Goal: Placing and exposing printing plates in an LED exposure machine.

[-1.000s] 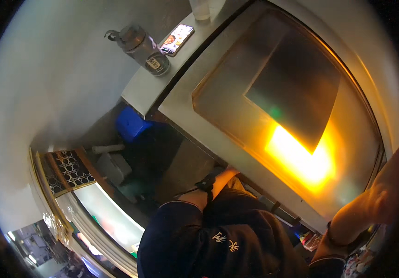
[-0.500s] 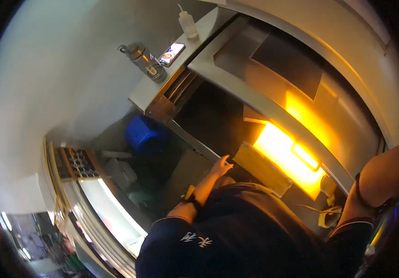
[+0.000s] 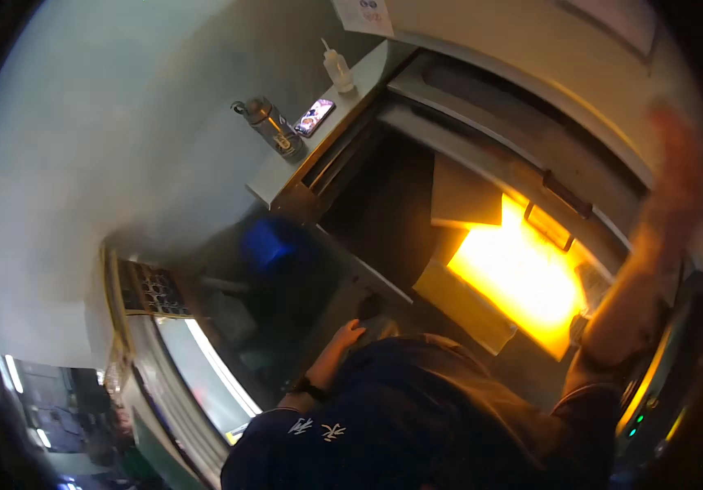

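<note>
My left hand [image 3: 350, 333] is low in front of my dark shirt, beside the front edge [image 3: 372, 282] of a machine. Its fingers look curled together, and I see nothing in them. My right arm reaches up along the right side. The right hand [image 3: 678, 143] is smeared by motion near the pale upper housing [image 3: 523, 53], and its fingers cannot be made out. Between my arms lies the machine's opening, with a brightly yellow-lit area [image 3: 523, 278] inside. A dark handle [image 3: 568, 194] shows on the cover above it. A flat tan board [image 3: 466, 309] lies along the lit area's near side.
A pale ledge [image 3: 358, 100] at the back carries a grey water bottle [image 3: 276, 129], a phone [image 3: 315, 118] with a lit screen and a squeeze bottle [image 3: 338, 70]. A blue bin [image 3: 267, 243] stands below. To the left is a lit white panel [image 3: 204, 371].
My right hand has swung up toward the upper housing. My left hand has drawn back from the machine's edge, its fingers now curled. The cover's glowing window has given way to a visible handle.
</note>
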The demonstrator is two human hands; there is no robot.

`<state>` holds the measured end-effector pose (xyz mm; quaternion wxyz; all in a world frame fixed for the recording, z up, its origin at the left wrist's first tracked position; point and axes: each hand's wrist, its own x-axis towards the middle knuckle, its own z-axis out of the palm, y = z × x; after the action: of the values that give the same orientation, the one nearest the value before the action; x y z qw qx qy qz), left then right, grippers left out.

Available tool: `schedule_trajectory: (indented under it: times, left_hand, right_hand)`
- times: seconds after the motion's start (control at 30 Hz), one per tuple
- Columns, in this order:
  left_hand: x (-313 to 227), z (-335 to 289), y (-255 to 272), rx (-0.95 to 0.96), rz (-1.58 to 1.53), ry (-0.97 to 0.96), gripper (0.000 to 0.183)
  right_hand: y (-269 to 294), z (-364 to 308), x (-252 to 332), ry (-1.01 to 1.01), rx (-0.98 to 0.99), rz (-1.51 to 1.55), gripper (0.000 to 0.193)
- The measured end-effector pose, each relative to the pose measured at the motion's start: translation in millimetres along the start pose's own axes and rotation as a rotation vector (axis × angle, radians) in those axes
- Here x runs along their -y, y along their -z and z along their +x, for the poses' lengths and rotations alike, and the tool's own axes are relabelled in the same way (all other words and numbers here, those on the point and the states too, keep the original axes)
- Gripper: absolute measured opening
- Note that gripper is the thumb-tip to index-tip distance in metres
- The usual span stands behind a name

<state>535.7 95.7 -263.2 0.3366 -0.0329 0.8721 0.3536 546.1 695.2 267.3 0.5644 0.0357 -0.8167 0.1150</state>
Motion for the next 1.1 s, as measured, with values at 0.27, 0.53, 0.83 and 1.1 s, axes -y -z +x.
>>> schedule_trajectory:
  times: [0.27, 0.53, 0.83, 1.1]
  left_hand:
    - [-101, 77, 99, 0.294, 0.233, -0.389, 0.066]
    - [-133, 152, 221, 0.352, 0.205, -0.566, 0.068]
    - [-121, 170, 247, 0.867, 0.068, -0.426, 0.069]
    - [-262, 107, 276, 1.057, -0.016, -0.763, 0.101]
  right_hand:
    - [-125, -460, -45, -0.456, 0.702, -0.293, 0.088]
    - [-159, -447, 190, -1.083, 0.795, -0.880, 0.088]
    - [-77, -497, 257, -1.783, 1.152, -0.677, 0.072]
    - [-18, -291, 314, -1.209, 1.009, -1.098, 0.057]
